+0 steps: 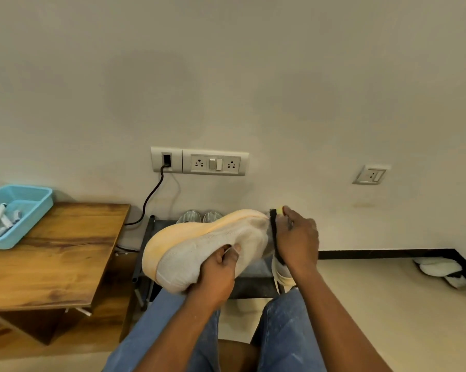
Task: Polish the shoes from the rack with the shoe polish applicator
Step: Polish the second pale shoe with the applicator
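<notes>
Shoe (199, 245), white knit with a pale orange sole, was held on its side above the knees, gripped by the left hand (215, 275) with fingers curled round its upper. Against its toe end, a black-bristled shoe polish applicator (275, 232) was pressed, pinched in the right hand (296, 237). Behind them, a dark rack (250, 287) stood at the wall, clear shoes (199, 216) seen on top. Farther left, a blue tray (36, 208) was set on a wooden table (57, 253).
</notes>
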